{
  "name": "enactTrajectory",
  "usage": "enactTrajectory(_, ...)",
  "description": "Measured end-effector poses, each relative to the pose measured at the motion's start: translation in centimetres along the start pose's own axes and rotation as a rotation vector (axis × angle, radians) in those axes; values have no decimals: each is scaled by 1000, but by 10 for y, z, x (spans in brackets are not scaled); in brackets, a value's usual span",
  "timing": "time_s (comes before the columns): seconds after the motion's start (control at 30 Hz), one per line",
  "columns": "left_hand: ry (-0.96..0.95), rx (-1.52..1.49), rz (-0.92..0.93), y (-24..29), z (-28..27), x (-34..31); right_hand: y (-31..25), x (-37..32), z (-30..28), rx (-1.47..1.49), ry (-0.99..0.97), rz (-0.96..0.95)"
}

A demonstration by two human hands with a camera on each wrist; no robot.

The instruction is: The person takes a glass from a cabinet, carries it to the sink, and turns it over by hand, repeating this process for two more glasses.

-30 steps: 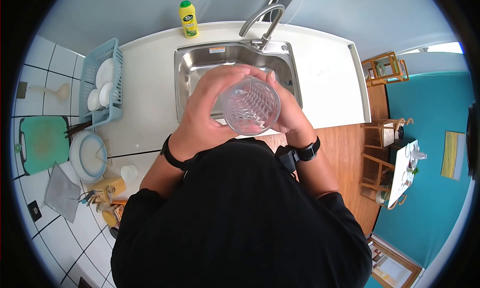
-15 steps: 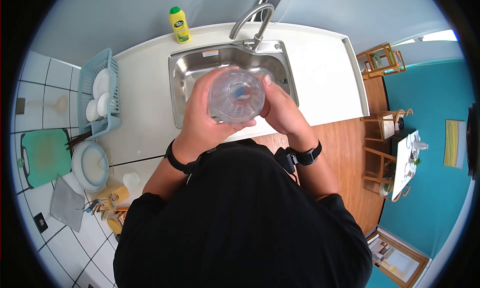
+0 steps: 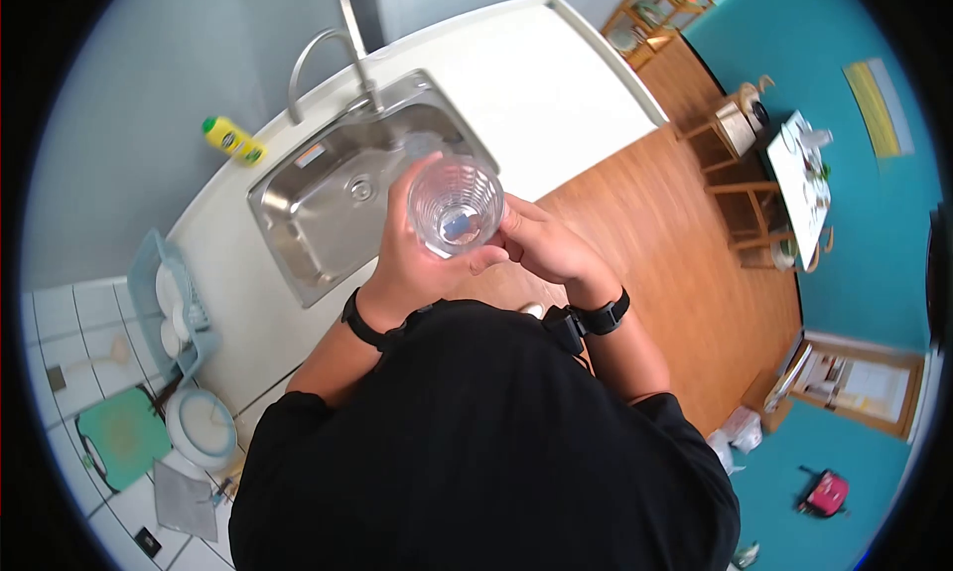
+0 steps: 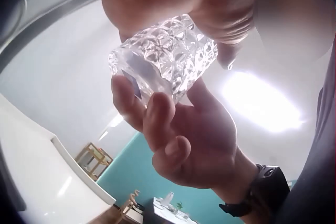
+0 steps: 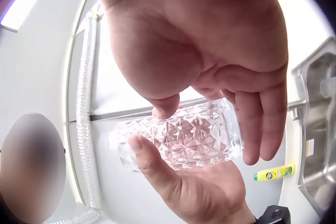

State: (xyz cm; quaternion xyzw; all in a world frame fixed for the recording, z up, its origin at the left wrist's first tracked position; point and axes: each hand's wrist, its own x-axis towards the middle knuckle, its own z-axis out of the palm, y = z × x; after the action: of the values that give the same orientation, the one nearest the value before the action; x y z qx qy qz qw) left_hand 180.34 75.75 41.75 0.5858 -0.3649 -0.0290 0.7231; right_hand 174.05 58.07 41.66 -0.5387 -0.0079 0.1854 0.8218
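Note:
A clear, diamond-patterned glass [image 3: 455,206] is held up in front of the chest, its round opening toward the head camera. Around its left side curls the left hand [image 3: 405,258], thumb along the near side. The right hand [image 3: 552,250] is at the glass's right and lower side, fingers bent against it. In the left wrist view, the right hand's fingertips [image 4: 161,109] touch the bottom end of the glass [image 4: 168,50]. The right wrist view shows the patterned glass [image 5: 181,137] lying between the left hand [image 5: 197,184] and the right hand [image 5: 199,40].
A steel sink [image 3: 333,238] with a faucet [image 3: 362,74] lies beyond the hands. A yellow bottle [image 3: 234,141] stands behind it. At the left are a blue dish rack [image 3: 202,318], bowl [image 3: 206,427] and green board [image 3: 127,434]; chairs and a table [image 3: 797,174] are at the right.
The head view has turned toward the right, so the sink and counter appear tilted and shifted left. The glass and both hands have moved slightly left and lower within the view; the glass is still held.

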Motion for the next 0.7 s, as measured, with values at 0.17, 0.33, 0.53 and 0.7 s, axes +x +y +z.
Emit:
enactTrajectory(0.17, -237, 51, 252, -14, 145, 1, -9, -142, -75, 68, 144, -123)
enactTrajectory(0.33, -504, 158, 353, -24, 285, -3, -9, -296, -139, -107, 504, -243)
enactTrajectory(0.53, -713, 15, 39, -18, 452, -10, 3, -464, -187, -82, 898, -382)
enactTrajectory(0.7, -977, -134, -75, -54, 580, -11, 18, -543, -224, -144, 1217, -566)
